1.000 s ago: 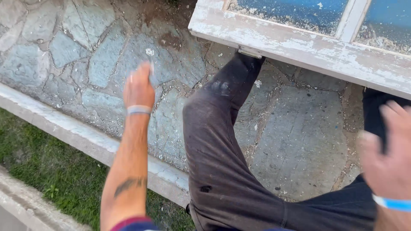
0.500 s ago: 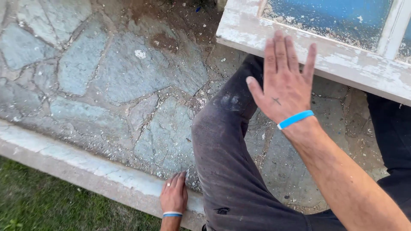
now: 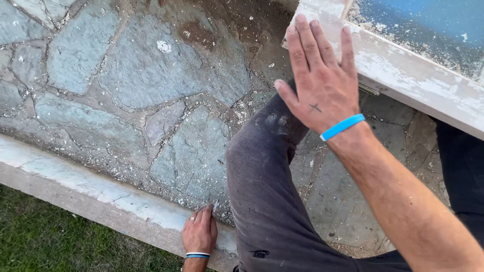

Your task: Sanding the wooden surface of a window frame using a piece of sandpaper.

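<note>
Fingers point(image 3: 322, 38) apparently on window frame point(image 3: 403, 75)

The left hand point(image 3: 200, 232), raised over the stone paving point(image 3: 151, 90) a second ago, now rests low on the pale stone curb point(image 3: 96, 194), fingers pinching something small I cannot make out. The right hand point(image 3: 320, 83), formerly at the near right edge, now lies open and flat, fingertips on the worn white window frame point(image 3: 418, 80).

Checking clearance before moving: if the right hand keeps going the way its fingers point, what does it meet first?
Probably the white painted window frame: the right hand already has its fingertips over the frame's near edge, though depth is unclear.
</note>
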